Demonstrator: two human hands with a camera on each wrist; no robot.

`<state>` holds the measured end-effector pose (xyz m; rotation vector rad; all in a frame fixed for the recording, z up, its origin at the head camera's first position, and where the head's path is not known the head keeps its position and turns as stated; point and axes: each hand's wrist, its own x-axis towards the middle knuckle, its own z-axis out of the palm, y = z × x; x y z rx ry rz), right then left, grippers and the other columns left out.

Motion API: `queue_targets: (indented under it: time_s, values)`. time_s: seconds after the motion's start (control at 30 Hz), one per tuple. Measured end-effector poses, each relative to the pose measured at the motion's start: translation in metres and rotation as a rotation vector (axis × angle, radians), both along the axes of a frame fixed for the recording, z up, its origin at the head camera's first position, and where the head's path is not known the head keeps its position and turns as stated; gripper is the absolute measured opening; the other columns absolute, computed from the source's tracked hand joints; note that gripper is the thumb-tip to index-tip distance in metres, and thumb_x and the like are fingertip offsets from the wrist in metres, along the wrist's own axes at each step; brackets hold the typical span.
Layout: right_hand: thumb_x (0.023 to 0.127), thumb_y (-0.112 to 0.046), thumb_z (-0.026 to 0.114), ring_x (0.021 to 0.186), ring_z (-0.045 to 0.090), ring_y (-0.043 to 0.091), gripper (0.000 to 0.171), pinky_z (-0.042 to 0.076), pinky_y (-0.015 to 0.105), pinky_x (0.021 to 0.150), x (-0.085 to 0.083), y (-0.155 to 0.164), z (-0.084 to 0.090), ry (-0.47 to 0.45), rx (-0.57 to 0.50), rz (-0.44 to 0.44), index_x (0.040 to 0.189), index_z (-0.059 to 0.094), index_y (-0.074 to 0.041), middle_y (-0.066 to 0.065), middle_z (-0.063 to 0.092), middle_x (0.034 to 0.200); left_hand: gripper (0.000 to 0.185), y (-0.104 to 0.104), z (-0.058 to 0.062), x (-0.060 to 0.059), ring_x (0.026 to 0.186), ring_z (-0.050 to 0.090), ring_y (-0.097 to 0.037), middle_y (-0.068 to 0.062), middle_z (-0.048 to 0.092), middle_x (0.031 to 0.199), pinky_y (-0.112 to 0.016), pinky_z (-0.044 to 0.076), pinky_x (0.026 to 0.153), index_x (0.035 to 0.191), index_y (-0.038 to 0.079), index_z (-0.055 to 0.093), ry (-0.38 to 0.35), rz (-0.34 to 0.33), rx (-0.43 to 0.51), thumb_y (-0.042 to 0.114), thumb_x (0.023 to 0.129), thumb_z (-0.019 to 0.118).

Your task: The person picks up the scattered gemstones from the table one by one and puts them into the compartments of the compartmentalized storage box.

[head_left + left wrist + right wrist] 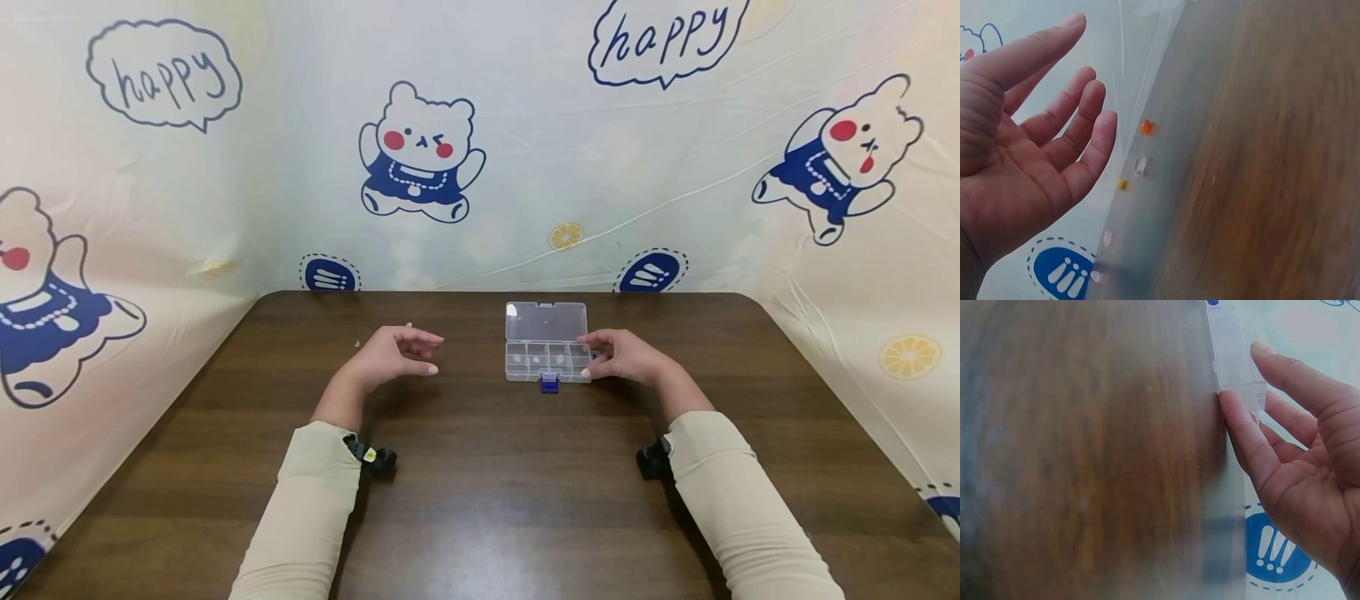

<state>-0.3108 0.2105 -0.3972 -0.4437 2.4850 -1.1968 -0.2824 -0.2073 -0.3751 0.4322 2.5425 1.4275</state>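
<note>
Clear plastic box point(545, 343), lid open, on table point(480, 483) centre-rear, R hand point(622, 355) fingers loosely spread, touching box's right end, L hand point(393, 353) relaxed, empty, well apart to left, small beads point(1145, 127) near it.

Clear plastic compartment box point(545, 343) w/ hinged lid open, lid lying flat behind tray toward backdrop wall. Tray split into small cells in a row; small pale items visible in the cells, kind can't be told. Blue latch point(550, 382) on front edge, facing the person. Box lies flat, right of table centre. Right-wrist view: near end of box point(1235, 359) translucent, ribbed.
</note>
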Motion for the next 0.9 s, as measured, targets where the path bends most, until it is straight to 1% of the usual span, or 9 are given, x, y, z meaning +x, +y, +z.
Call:
queue_targets:
  time_s: [0.17,0.2,0.3,0.47,0.6,0.77,0.9]
  values:
    - [0.083,-0.015,0.079,0.1,0.062,0.027,0.067,0.05,0.04,0.093,0.0,0.0,-0.001,-0.001,-0.008,0.002,0.141,0.047,0.0,0.025,0.047,0.137,0.048,-0.008,-0.002,0.0,0.111,0.059,-0.032,-0.02,0.063,0.123,-0.047,0.046,0.097,0.126,0.005,0.065,-0.006,0.002,-0.01,0.009,0.081,0.08]
    - [0.083,-0.015,0.079,0.101,0.062,0.027,0.067,0.049,0.04,0.093,0.0,0.0,-0.001,-0.003,-0.007,-0.001,0.141,0.047,0.0,0.025,0.047,0.137,0.049,-0.011,-0.006,-0.003,0.111,0.059,-0.031,-0.019,0.063,0.123,-0.046,0.046,0.097,0.126,0.005,0.065,-0.001,0.0,-0.008,0.01,0.08,0.081]
    - [0.083,-0.016,0.079,0.101,0.062,0.027,0.067,0.049,0.04,0.093,0.0,0.0,-0.001,-0.008,-0.002,-0.012,0.141,0.048,-0.001,0.024,0.047,0.137,0.049,-0.017,-0.009,-0.005,0.11,0.06,-0.03,-0.019,0.063,0.123,-0.044,0.047,0.095,0.125,0.004,0.066,0.004,0.006,0.0,0.01,0.079,0.082]
    - [0.082,-0.017,0.08,0.102,0.062,0.026,0.068,0.049,0.039,0.093,0.0,0.0,-0.001,-0.013,-0.002,-0.023,0.14,0.048,-0.003,0.023,0.047,0.138,0.051,-0.025,-0.013,-0.006,0.107,0.059,-0.029,-0.02,0.063,0.121,-0.04,0.049,0.093,0.125,0.001,0.065,-0.024,0.041,0.003,0.008,0.077,0.083]
    - [0.083,-0.016,0.079,0.101,0.062,0.026,0.068,0.049,0.039,0.092,0.0,0.0,-0.001,-0.008,0.0,-0.013,0.141,0.048,-0.002,0.024,0.047,0.138,0.05,-0.028,-0.013,-0.006,0.106,0.06,-0.028,-0.018,0.065,0.119,-0.041,0.049,0.093,0.124,0.001,0.065,-0.05,0.041,-0.004,0.006,0.077,0.082]
    - [0.083,-0.014,0.079,0.101,0.061,0.027,0.068,0.049,0.041,0.093,0.002,0.0,0.001,-0.008,-0.012,-0.009,0.142,0.046,0.0,0.026,0.046,0.138,0.049,-0.033,-0.016,-0.01,0.106,0.062,-0.027,-0.016,0.066,0.119,-0.04,0.051,0.092,0.123,0.003,0.066,-0.055,0.042,-0.034,0.006,0.077,0.083]
    - [0.083,-0.016,0.079,0.101,0.061,0.027,0.068,0.049,0.042,0.094,0.002,-0.001,0.002,-0.01,-0.003,-0.01,0.141,0.047,-0.001,0.025,0.046,0.138,0.046,-0.038,-0.019,-0.014,0.099,0.062,-0.024,-0.014,0.068,0.114,-0.034,0.053,0.084,0.12,0.003,0.069,-0.053,0.055,-0.074,0.007,0.077,0.083]
